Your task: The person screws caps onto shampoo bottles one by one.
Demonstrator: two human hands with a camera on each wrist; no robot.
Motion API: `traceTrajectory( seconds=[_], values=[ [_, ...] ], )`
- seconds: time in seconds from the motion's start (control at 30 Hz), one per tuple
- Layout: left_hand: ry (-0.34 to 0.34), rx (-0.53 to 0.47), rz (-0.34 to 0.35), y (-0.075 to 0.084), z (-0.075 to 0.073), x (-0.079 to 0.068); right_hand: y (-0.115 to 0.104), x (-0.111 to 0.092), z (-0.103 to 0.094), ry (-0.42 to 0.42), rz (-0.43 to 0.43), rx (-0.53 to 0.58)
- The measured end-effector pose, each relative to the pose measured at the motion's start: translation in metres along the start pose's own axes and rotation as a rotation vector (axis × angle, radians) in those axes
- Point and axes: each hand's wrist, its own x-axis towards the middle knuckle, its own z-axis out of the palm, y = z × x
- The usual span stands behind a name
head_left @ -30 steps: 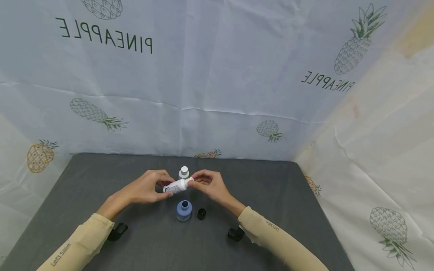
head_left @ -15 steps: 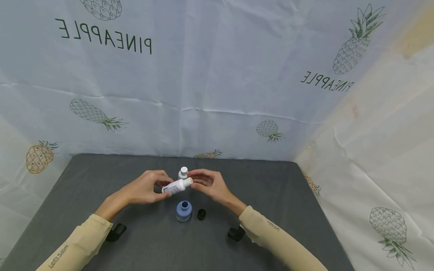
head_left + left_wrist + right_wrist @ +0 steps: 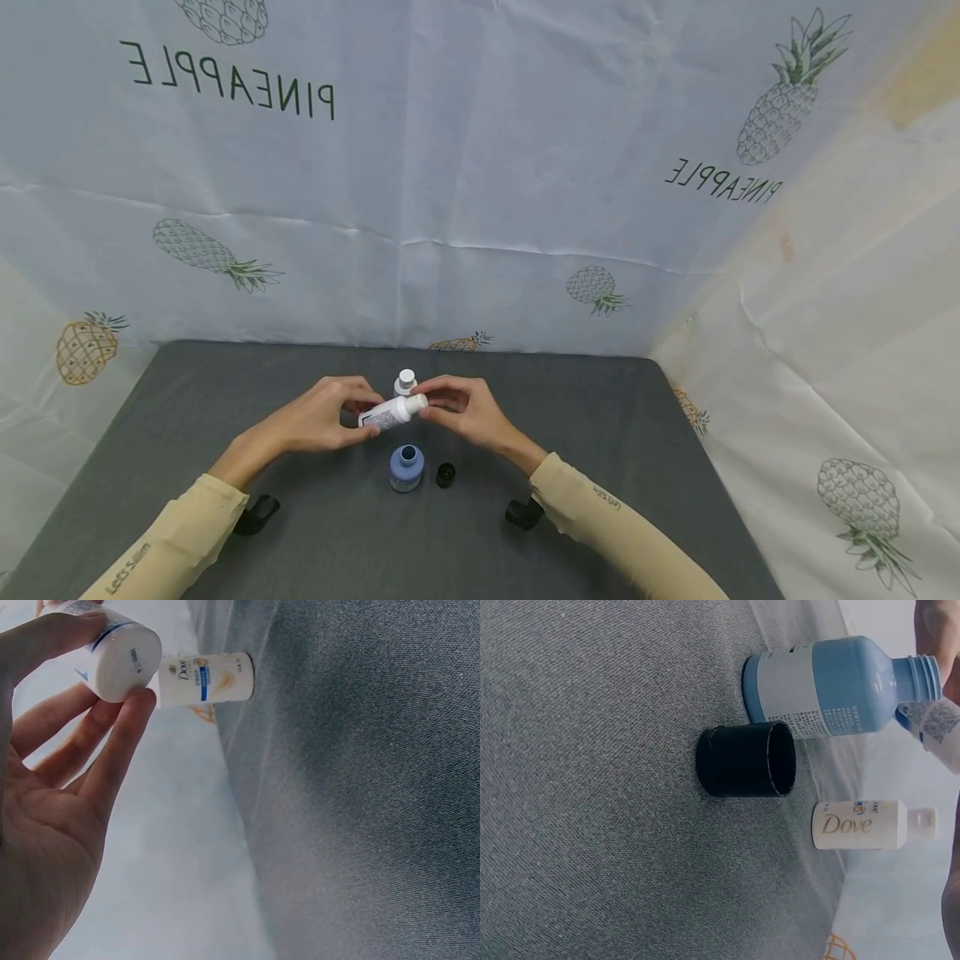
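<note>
My left hand (image 3: 322,414) grips a small white bottle (image 3: 384,414) with printed text, tilted with its capped end up to the right. In the left wrist view, thumb and fingertips press the bottle near its base (image 3: 131,664). My right hand (image 3: 468,410) pinches around the bottle's white cap (image 3: 416,403) with thumb and fingers. Just below the held bottle stands a blue bottle (image 3: 407,472) with its threaded neck uncovered. A black cap (image 3: 446,475) lies beside it, its hollow side showing.
Behind the hands stands a second white bottle (image 3: 859,825), upright and capped, labelled Dove. All rest on a dark grey cloth-covered table (image 3: 600,467). A white pineapple-print curtain (image 3: 480,167) hangs right behind the table's far edge.
The right fingers loosened from the cap half a second ago and have closed on it again. The held bottle has shifted very slightly left; the standing bottles and black cap stay put.
</note>
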Motion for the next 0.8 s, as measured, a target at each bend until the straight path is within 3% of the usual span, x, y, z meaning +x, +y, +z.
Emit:
traceTrajectory(
  seconds=[0.8],
  values=[
    [-0.003,-0.014,-0.010,0.0002,0.0004,0.0016,0.0033,0.0018,0.0059,0.111,0.087,-0.005]
  ],
)
